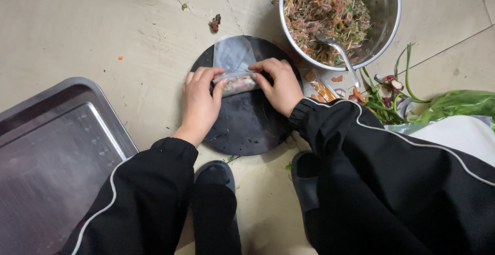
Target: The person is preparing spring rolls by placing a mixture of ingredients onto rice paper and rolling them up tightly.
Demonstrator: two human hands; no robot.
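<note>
A round black board [247, 126] lies on the tiled floor. On it rests a translucent rice-paper wrapper [233, 56], partly rolled around a pinkish filling [238, 84]. My left hand [200, 100] grips the roll's left end with fingers curled over it. At the roll's right end, my right hand [281, 86] presses down with thumb and fingers. Both arms wear black sleeves with a thin white stripe.
A steel bowl [388, 23] of chopped mixed filling with a metal spoon [337, 48] stands at the top right. An empty metal tray [56, 152] lies at the left. Green stalks and scraps [397, 95] sit at the right, and my black slippers [216, 175] below the board.
</note>
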